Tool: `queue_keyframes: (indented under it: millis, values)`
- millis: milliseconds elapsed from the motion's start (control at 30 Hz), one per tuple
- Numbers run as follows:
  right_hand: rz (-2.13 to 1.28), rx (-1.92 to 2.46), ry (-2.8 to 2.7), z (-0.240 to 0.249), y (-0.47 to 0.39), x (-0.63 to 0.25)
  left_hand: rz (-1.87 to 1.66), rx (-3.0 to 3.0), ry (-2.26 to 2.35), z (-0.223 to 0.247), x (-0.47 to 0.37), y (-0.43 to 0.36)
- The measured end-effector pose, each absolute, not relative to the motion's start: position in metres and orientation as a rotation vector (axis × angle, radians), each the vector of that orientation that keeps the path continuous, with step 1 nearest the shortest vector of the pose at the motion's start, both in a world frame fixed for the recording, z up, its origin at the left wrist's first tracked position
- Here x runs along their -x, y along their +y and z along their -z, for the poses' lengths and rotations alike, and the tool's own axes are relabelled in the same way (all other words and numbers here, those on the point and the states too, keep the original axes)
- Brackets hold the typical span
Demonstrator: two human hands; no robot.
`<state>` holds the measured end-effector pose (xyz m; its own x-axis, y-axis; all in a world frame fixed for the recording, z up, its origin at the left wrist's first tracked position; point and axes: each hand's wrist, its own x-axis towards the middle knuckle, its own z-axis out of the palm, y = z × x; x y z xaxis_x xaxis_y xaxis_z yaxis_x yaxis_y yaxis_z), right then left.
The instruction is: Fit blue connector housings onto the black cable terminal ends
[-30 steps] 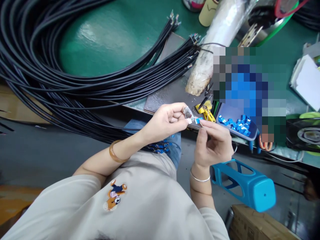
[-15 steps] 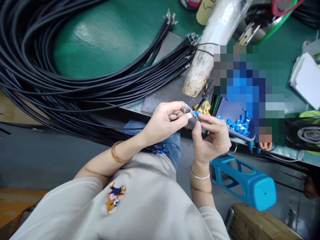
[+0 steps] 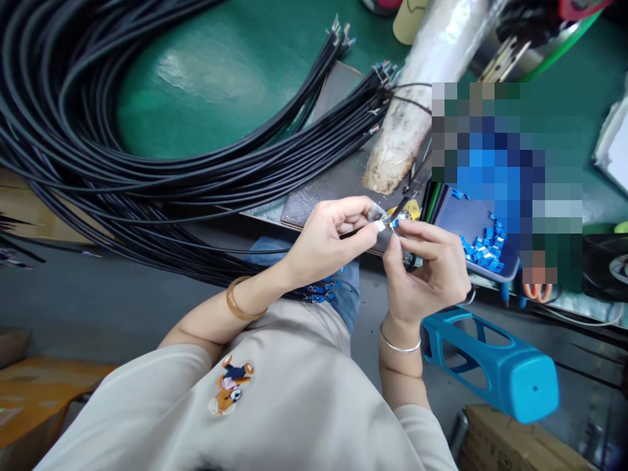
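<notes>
My left hand (image 3: 333, 239) pinches the end of a black cable (image 3: 349, 233) between thumb and fingers, close to where its thin wires come out. At those wires sits a small blue connector (image 3: 395, 223), held at the fingertips of my right hand (image 3: 429, 268). The two sets of fingertips almost meet. My fingers partly cover the connector and wires, so how the wires sit in it cannot be made out. Cable ends with blue connectors (image 3: 321, 291) lie across my lap below the left wrist.
Thick loops of black cable (image 3: 206, 170) cross the green table (image 3: 196, 72). A plastic-wrapped roll (image 3: 417, 111) lies beyond my hands. To the right are a tray (image 3: 515, 267) of loose blue connectors (image 3: 488, 248), orange-handled scissors (image 3: 537, 292) and, below, a blue stool (image 3: 510, 373).
The view has shifted slightly, so most of the scene sits a little further right. Both hands keep their grip, with small finger movements at the blue connector.
</notes>
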<state>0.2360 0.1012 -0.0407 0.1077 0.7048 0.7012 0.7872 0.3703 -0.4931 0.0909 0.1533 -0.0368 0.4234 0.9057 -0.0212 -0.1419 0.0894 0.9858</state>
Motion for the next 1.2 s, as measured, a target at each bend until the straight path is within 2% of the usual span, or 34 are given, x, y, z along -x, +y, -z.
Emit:
queue_keyframes:
  millis: [300, 600, 1033, 1200]
  values:
    - [0.167, 1.339, -1.681, 0.042, 0.101, -0.236, -0.886, -1.284, 0.836, 0.040, -0.087, 0.153]
    - [0.058, 1.333, -1.629, 0.039, 0.097, -0.235, -0.821, -1.284, 0.772, 0.035, -0.085, 0.150]
    - [0.352, 1.217, -1.759, 0.046, 0.090, -0.238, -0.811, -1.157, 0.731, 0.038, -0.083, 0.150]
    - [0.225, 1.321, -1.622, 0.046, 0.092, -0.235, -0.800, -1.147, 0.698, 0.035, -0.082, 0.151]
